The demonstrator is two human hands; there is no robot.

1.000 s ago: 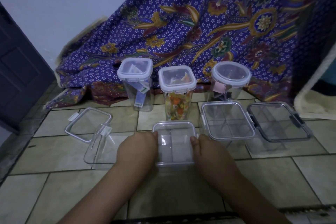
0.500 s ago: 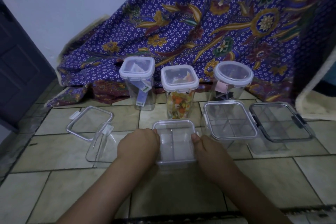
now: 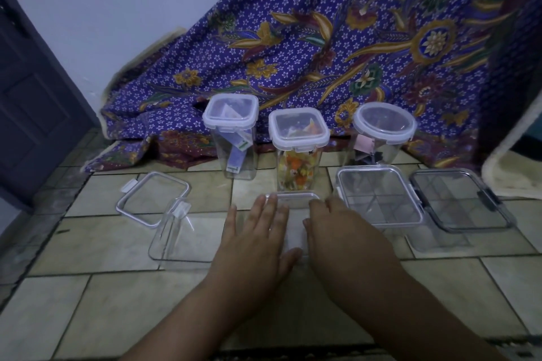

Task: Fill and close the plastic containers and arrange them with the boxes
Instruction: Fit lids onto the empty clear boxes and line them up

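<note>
A small clear plastic box (image 3: 294, 199) sits on the tiled floor in front of me, mostly covered by my hands. My left hand (image 3: 258, 239) lies flat on its left half, fingers spread. My right hand (image 3: 343, 231) rests palm down on its right half. Behind it stand three lidded tall containers: a square one with packets (image 3: 233, 138), a square one with colourful contents (image 3: 297, 149) and a round one (image 3: 381, 135). To the right stand two closed compartment boxes, one white-rimmed (image 3: 379, 196), one dark-rimmed (image 3: 460, 204). At the left a lidless clear container (image 3: 181, 233) lies on its side beside a loose lid (image 3: 154, 198).
A purple floral cloth (image 3: 337, 38) hangs behind the containers and reaches the floor. A dark door (image 3: 32, 91) stands at the left. A pale cushion edge (image 3: 516, 161) is at the far right. Tiled floor (image 3: 96, 311) stretches toward me.
Both hands have moved from gripping the small box's sides to lying flat on top of it, fingers stretched forward. The box itself stays in place.
</note>
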